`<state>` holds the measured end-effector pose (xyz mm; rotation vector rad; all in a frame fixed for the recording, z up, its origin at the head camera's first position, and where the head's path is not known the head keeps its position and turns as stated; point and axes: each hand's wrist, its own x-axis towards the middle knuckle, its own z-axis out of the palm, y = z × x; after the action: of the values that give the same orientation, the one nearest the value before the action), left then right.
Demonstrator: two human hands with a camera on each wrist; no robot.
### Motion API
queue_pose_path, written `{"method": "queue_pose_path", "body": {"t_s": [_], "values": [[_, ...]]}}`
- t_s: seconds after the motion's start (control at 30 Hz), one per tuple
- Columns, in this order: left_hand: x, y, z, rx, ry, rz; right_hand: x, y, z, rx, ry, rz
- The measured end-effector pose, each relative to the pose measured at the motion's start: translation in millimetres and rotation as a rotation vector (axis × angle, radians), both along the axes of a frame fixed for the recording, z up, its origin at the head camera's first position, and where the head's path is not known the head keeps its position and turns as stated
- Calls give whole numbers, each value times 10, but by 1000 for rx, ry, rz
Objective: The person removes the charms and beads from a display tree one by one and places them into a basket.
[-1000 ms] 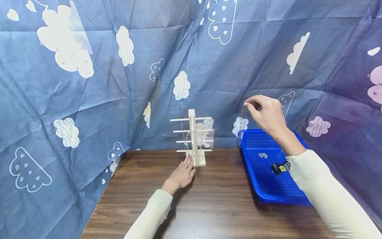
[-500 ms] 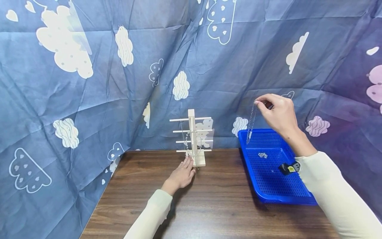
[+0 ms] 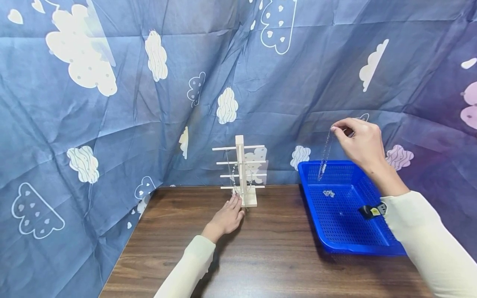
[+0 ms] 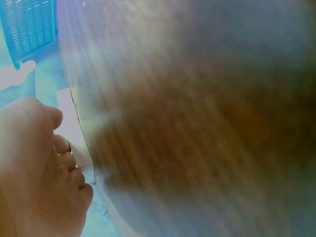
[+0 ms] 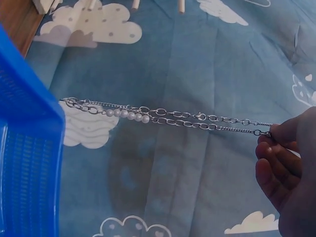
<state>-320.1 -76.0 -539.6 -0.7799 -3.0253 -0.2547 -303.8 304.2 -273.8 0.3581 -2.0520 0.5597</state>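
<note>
My right hand (image 3: 359,140) pinches a silver chain necklace (image 3: 326,155) between thumb and fingertips, so that it hangs in a long loop above the left side of a blue basket (image 3: 316,223). In the right wrist view the necklace (image 5: 173,123) shows large links, a clasp and a row of white pearl beads. Fingers extended, my left hand (image 3: 226,217) rests at the base of a pale wooden stand (image 3: 241,165) with several crossbars. Chains and a beaded strand (image 3: 233,174) hang from the stand's bars. The left wrist view shows this hand (image 4: 44,168) against the stand's base.
A small cluster of clear or silvery jewellery (image 3: 328,193) lies in the basket. The brown wooden table (image 3: 261,256) ends at the back against a blue cloth (image 3: 149,107) printed with clouds. A black wrist device (image 3: 370,211) is on the right wrist.
My right hand has moved to the right with the dangling necklace, from beside the basket's left rim to over the basket. My left hand has stayed at the stand's base.
</note>
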Motion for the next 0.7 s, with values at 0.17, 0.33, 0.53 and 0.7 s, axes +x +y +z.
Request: {"method": "queue_pose_path", "body": {"t_s": [0.17,0.33,0.53,0.7], "values": [[-34,-8,-42,-21,-1,1,-21,83,-59,4,-24,-38],[-16,-5,-38,-13,3,-5,-46,204,-149,10,-52,-69],[26,0,13,-10,14,-14,-77,350,-238,23,-92,-99],[37,7,58,1,14,-18,-102,428,-289,26,-112,-112]]}}
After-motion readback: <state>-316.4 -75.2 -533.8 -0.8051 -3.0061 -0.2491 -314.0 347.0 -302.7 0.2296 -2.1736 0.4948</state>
